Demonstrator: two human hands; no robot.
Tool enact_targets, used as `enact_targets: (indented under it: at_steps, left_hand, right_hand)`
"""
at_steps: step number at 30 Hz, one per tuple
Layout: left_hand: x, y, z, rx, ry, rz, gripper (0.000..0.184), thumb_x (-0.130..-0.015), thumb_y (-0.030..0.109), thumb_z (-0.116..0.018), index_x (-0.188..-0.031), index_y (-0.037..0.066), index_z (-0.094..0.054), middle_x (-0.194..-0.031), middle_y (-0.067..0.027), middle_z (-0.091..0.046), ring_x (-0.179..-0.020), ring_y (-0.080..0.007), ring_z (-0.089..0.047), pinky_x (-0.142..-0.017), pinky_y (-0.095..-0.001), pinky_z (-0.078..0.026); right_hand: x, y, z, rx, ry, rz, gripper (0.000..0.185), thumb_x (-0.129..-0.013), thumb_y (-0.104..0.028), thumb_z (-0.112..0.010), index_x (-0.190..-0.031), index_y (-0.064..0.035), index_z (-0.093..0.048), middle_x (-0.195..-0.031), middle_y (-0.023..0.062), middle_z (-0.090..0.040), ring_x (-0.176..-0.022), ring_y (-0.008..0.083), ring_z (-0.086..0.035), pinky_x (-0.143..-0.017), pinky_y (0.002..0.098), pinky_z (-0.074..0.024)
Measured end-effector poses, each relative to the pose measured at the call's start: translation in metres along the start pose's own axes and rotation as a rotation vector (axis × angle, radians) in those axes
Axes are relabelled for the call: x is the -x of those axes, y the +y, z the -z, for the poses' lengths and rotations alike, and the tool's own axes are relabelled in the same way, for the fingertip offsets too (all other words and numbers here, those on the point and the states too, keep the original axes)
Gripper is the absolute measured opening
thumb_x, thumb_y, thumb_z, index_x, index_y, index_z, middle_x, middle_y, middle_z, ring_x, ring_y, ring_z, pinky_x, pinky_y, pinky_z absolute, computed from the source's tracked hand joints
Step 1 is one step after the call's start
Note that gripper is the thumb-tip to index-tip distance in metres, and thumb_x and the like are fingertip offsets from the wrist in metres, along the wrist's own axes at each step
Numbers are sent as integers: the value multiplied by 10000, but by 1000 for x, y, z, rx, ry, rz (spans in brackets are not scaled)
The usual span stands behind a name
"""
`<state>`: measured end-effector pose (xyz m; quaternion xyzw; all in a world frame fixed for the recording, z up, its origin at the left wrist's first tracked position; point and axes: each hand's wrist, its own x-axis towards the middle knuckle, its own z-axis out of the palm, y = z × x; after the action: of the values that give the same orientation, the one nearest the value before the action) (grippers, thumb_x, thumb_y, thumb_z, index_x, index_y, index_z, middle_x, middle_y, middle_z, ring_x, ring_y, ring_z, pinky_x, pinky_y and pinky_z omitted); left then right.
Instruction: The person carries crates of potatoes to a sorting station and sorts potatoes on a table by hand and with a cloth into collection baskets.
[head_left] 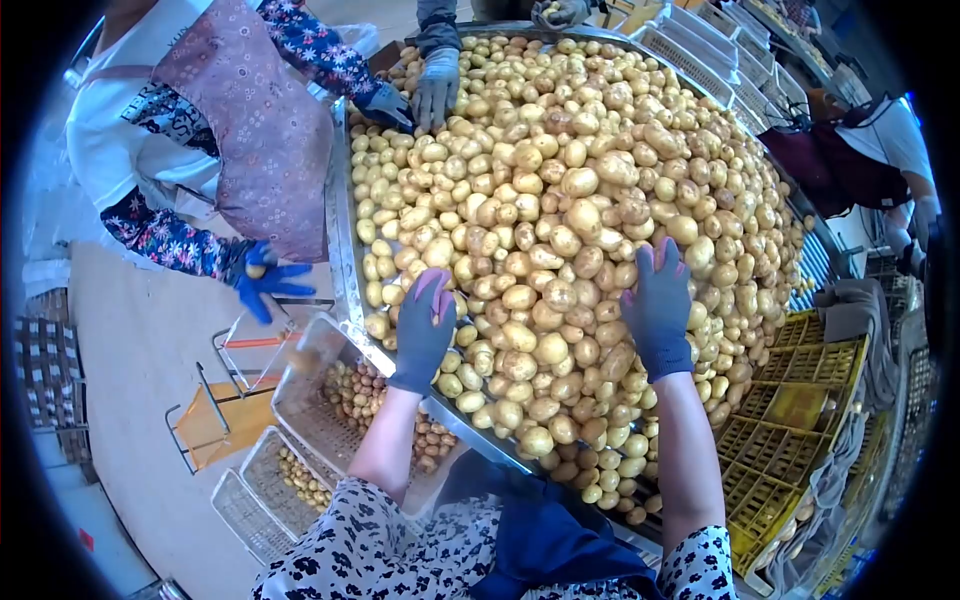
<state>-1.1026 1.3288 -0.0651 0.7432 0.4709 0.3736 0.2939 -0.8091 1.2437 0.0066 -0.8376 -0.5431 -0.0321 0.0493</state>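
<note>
A large heap of potatoes (560,240) covers a metal-edged table (347,250) in front of me. My left hand (425,325), in a grey glove with purple fingers, is at the table's near left edge. Its fingers curl around a potato (437,319), which is mostly hidden. On the right of the heap, my right hand (660,310) wears the same kind of glove. Its fingers are apart and rest on the potatoes, with the thumb out to the left. The fingertips are partly hidden among them.
Plastic crates (330,400) with smaller potatoes stand below the left edge. Yellow crates (790,420) are at the right. A co-worker in a floral apron (265,130) wears blue gloves (268,280); another person's grey-gloved hand (436,90) touches the heap's far side. An orange stool (225,430) stands at left.
</note>
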Motion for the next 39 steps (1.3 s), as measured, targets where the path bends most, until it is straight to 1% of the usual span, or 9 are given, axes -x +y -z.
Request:
enact_targets:
  at_steps: [3,6,12,13,17,23,31,36,39]
  left_hand:
    - [-16,15,0,61,-108,38,285,-872,58,-590,-1154,19,-590,-1085,-124,-617,-1071,-242,-591,-899,-326,-466]
    - [-32,18,-18,-165,-109,-96,292,-879,176,-606,-1145,55,-602,-1070,-143,-632,-981,-307,-599,-846,-360,-480]
    - [-49,2,-48,-370,-132,-73,309,-805,270,-661,-1076,129,-620,-867,-54,-621,-866,-263,-577,-752,-405,-446]
    - [-52,1,-47,-344,-163,-9,323,-782,261,-683,-1069,128,-619,-812,-47,-604,-858,-259,-574,-745,-395,-447]
    - [-56,-1,-42,0,122,-71,372,-729,68,-723,-1081,64,-603,-1044,-98,-559,-780,-223,-562,-753,-350,-498]
    - [-78,3,-58,-398,-313,-281,367,-750,72,-645,-1090,201,-590,-1337,-122,-415,-967,-349,-573,-749,-425,-522]
    - [-69,-3,-64,-358,-176,-266,180,-812,103,-606,-986,147,-588,-1085,-127,-528,-928,-328,-577,-755,-392,-504]
    - [-66,-4,-74,824,-7,348,202,-898,146,-599,-1091,88,-579,-919,-7,-558,-685,-111,-575,-576,-276,-541]
    - [-27,19,-34,1265,123,483,245,-903,138,-592,-1136,88,-533,-902,-30,-583,-692,-140,-593,-611,-298,-541]
  right_hand:
    - [3,13,5,-53,43,72,588,-678,-102,-688,-1222,-27,-477,-1310,224,-424,-1128,389,-473,-955,453,-419]
    - [14,41,19,-1339,276,-253,415,-804,-85,-595,-1204,-51,-491,-1169,99,-514,-981,193,-544,-823,292,-491]
    - [94,76,51,-2381,158,-328,438,-941,-184,-517,-1352,-76,-410,-1420,124,-379,-1209,291,-452,-958,295,-460]
    - [108,67,38,-1817,300,-288,412,-947,-175,-503,-1345,-103,-426,-1416,116,-382,-1185,257,-473,-895,257,-486]
    - [146,49,49,-2157,144,-504,388,-946,-180,-504,-1319,-96,-434,-1391,100,-408,-1141,212,-498,-806,210,-495]
    - [173,19,67,-1797,141,-561,424,-909,-236,-552,-1290,-81,-451,-1358,57,-447,-1056,183,-545,-724,211,-488]
    - [199,8,64,-1813,156,-619,391,-922,-220,-528,-1269,-47,-475,-1294,55,-491,-1019,185,-567,-713,229,-480]
    - [215,21,55,-878,362,-36,290,-891,-198,-564,-1081,14,-620,-1240,191,-537,-1172,343,-489,-1008,430,-371]
    - [224,16,50,-1052,327,19,282,-931,-144,-493,-1146,23,-567,-1284,181,-480,-1178,309,-481,-986,419,-405]
